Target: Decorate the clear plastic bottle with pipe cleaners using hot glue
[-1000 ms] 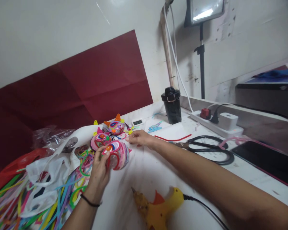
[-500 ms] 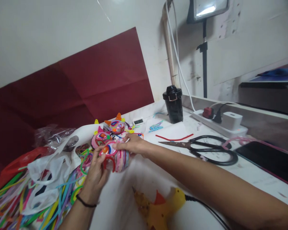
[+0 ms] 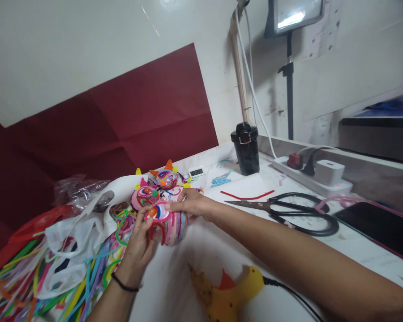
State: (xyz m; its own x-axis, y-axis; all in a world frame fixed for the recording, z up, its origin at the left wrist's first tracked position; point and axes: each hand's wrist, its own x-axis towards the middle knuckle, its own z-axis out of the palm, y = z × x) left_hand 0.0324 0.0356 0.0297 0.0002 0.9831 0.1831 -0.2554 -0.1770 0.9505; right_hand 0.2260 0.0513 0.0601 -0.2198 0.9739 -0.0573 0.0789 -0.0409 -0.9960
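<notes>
Between my two hands is a round craft figure (image 3: 174, 228) covered in colourful fuzzy strips, with an orange, blue and white eye and a red curved strip on its front. My left hand (image 3: 143, 237) grips its left side, fingertips by the orange part. My right hand (image 3: 190, 203) holds it from above and the right, thumb on the white part; some fingers are hidden behind it. Just beyond lie a similar pink figure (image 3: 145, 193) and another with orange horns (image 3: 166, 177). Below the hands rests a yellow glue gun (image 3: 230, 293) with a black cord.
Many coloured pipe cleaners (image 3: 70, 295) and a white plastic bag (image 3: 65, 250) fill the left. On the right lie black-handled scissors (image 3: 289, 210), a red pipe cleaner (image 3: 246, 197), a phone (image 3: 379, 230) and a power strip (image 3: 315, 179). A black lidded cup (image 3: 246, 150) stands behind.
The whole view has shifted slightly, so everything sits a little lower and further right. Both hands keep their hold on the craft figure, with hardly any change in grip.
</notes>
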